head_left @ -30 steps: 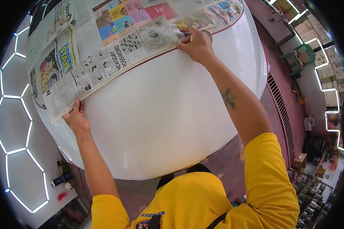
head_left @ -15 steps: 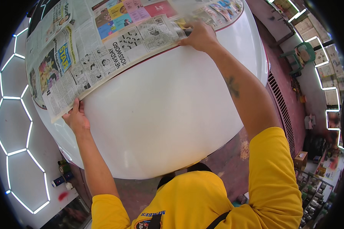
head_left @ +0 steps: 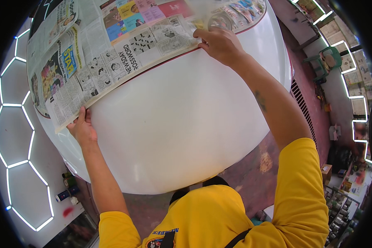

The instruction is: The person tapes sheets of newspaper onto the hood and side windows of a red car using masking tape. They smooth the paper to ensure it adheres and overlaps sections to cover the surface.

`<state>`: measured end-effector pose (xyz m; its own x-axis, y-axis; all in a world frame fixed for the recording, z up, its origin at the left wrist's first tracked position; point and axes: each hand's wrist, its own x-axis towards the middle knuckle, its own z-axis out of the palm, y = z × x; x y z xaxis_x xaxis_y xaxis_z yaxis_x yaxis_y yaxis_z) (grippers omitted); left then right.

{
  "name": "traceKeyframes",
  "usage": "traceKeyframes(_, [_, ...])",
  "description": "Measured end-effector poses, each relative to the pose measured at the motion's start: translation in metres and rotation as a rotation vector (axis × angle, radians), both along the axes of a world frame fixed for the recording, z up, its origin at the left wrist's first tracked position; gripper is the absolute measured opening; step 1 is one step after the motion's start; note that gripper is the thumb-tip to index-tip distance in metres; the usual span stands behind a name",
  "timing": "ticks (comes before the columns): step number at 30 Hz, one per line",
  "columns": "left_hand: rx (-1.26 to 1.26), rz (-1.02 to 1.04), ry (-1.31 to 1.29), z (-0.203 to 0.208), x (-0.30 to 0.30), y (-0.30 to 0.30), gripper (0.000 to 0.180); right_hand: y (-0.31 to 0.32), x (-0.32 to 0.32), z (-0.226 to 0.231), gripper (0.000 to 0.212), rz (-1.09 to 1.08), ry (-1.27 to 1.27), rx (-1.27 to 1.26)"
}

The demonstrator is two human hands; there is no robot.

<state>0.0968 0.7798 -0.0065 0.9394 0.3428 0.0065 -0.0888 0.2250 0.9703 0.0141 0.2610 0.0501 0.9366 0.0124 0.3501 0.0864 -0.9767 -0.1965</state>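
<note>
A sheet of newspaper [head_left: 107, 70] with comics and a crossword slants across a white, curved car panel [head_left: 173, 120]. A narrow pale strip runs along its near edge. My left hand [head_left: 83, 128] pinches the sheet's near-left corner between thumb and fingers. At the other end of the same edge, my right hand [head_left: 221, 45] has its thumb and index finger closed on the paper; the other fingers curl behind and are partly hidden. A dark red line [head_left: 161, 62] shows on the panel just along the paper's edge. More printed sheets [head_left: 130, 18] cover the panel beyond.
The panel's rounded near edge lies close to my body. On the right are a floor grate [head_left: 304, 107], a green plastic chair [head_left: 324, 60], a cardboard box [head_left: 325, 172] and a rack of cans [head_left: 339, 213]. Hexagonal light strips [head_left: 18, 164] line the left wall.
My right hand has shifted slightly right, its wrist and forearm swinging outward. A dark thing seen by its fingers earlier no longer shows. My left hand stays at the corner.
</note>
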Motion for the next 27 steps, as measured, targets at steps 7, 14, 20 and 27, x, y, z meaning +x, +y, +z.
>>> traceKeyframes(7, [-0.031, -0.003, -0.001, -0.002, 0.002, 0.003, 0.078, 0.012, 0.009, 0.014, 0.040, 0.140, 0.115, -0.232])
traceKeyframes(14, [-0.014, -0.002, 0.000, 0.001, -0.002, 0.001, 0.079, 0.033, 0.019, 0.031, 0.050, 0.115, 0.240, -0.183])
traceKeyframes(20, [0.015, 0.013, -0.020, 0.000, -0.003, -0.001, 0.077, 0.011, 0.026, 0.021, 0.030, 0.088, 0.275, 0.012])
traceKeyframes(27, [0.158, 0.010, -0.022, 0.015, -0.001, 0.003, 0.074, 0.015, 0.010, -0.009, 0.014, 0.064, 0.107, 0.161])
